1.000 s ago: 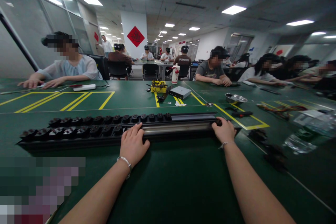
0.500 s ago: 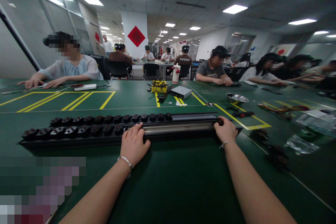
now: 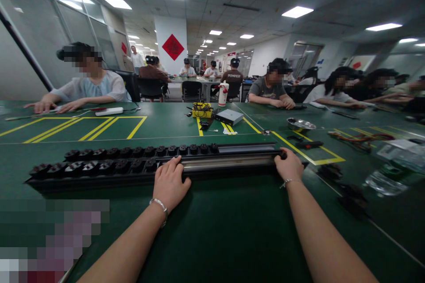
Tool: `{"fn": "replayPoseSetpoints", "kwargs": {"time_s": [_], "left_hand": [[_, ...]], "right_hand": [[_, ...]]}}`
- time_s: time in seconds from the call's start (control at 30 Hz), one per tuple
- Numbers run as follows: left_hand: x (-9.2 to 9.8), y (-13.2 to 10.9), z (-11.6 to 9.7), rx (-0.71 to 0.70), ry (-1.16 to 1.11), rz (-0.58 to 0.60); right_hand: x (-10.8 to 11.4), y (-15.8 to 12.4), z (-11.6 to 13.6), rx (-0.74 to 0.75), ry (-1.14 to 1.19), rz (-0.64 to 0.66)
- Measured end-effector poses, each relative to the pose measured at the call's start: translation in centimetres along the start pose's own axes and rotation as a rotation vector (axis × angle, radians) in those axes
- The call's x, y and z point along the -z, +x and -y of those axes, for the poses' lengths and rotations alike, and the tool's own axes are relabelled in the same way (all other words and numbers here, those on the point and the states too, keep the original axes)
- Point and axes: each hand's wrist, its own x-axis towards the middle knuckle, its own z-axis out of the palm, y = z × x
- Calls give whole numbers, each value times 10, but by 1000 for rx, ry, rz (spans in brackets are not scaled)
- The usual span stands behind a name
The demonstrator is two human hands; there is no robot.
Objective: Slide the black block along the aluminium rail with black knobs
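Note:
Two long black rails lie side by side across the green table. Rows of black plug-socket modules fill the left part of the near rail (image 3: 66,182) and most of the far rail (image 3: 245,147). Bare metal shows in the near rail's channel right of my left hand (image 3: 171,180). That hand grips the near rail around its middle, fingers over the top and thumb at the front edge. At the rail's right end, my right hand (image 3: 289,166) has its fingers closed round a small black part (image 3: 283,154), mostly hidden by them.
Loose black pieces (image 3: 352,199) and a clear plastic bottle (image 3: 385,179) lie at the right. Beyond the rails are a metal bowl (image 3: 300,124), a grey box (image 3: 229,117), a yellow box with cables (image 3: 202,109) and a white cup (image 3: 223,93). Several people sit across the table.

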Motion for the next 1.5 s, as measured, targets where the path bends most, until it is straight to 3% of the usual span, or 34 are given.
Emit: {"fn": "replayPoseSetpoints", "kwargs": {"time_s": [1.33,1.5], "left_hand": [[0,0,0,4,2,-2],[1,0,-1,4,-12,7]], "right_hand": [[-1,2,-3,7,-9,-21],[-6,4,-9,43,40,-71]]}}
